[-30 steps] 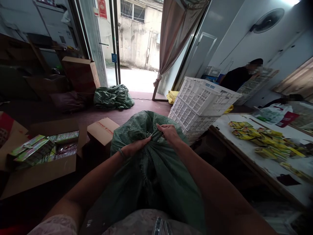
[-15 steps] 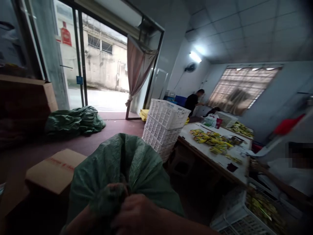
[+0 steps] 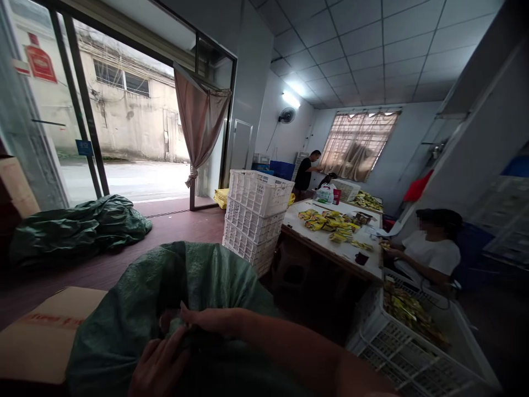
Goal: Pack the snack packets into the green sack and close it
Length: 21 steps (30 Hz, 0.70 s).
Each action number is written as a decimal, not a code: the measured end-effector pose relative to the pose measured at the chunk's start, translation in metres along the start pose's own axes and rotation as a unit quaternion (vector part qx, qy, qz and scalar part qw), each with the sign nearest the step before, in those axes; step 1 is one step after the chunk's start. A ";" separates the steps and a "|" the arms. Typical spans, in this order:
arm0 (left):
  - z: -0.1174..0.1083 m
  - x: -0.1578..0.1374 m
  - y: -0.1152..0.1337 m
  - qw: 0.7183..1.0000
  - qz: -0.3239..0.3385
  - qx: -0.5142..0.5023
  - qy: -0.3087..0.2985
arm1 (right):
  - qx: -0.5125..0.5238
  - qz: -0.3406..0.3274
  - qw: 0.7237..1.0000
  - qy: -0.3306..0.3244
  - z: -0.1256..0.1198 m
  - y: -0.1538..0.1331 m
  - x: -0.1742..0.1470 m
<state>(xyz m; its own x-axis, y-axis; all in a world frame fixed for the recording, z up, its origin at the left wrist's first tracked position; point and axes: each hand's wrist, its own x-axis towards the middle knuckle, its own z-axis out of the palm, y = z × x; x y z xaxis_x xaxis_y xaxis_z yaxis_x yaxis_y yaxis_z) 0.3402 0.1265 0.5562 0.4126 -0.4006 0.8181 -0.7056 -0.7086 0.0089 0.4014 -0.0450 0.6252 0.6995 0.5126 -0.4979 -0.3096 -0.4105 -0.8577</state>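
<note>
A large green woven sack (image 3: 198, 275) bulges in front of me, its upper part folded and gathered. My left hand (image 3: 159, 361) is closed around the bunched fabric at the near side. Just above it, my right hand (image 3: 209, 320) reaches across from the right, its fingers closed on the same gathered sack cloth. Dark shadow and folds hide part of both hands' fingertips. The two hands are close together.
A cardboard box (image 3: 45, 336) sits at the left, with another green sack (image 3: 82, 229) behind it. Stacked white crates (image 3: 258, 215) stand ahead. A table (image 3: 297, 220) bears yellow packets; a seated person (image 3: 433, 248) is beside a packet-filled crate (image 3: 413, 353).
The view has swung right, bringing the seated person and crate further in. My right hand has moved over the gathered cloth, above my left hand, which now shows its fingers.
</note>
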 end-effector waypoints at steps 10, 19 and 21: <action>0.006 0.009 0.010 0.998 -0.003 0.015 0.058 | -0.048 -0.265 0.914 0.304 0.010 0.004 -0.046; 0.007 0.010 0.007 0.995 -0.040 0.014 -0.094 | -0.432 -0.173 0.817 0.339 -0.034 0.013 -0.040; 0.005 0.008 0.008 0.995 -0.020 0.023 -0.097 | -0.388 -0.272 0.746 0.468 -0.034 -0.010 -0.043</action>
<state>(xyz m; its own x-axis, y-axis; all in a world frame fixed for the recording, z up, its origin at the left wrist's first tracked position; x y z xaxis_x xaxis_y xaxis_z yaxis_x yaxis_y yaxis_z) 0.3411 0.1150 0.5604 0.5466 -0.4726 0.6913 -0.6605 -0.7508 0.0090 0.3970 -0.0887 0.6596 0.8414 0.1606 0.5160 0.3965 -0.8323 -0.3874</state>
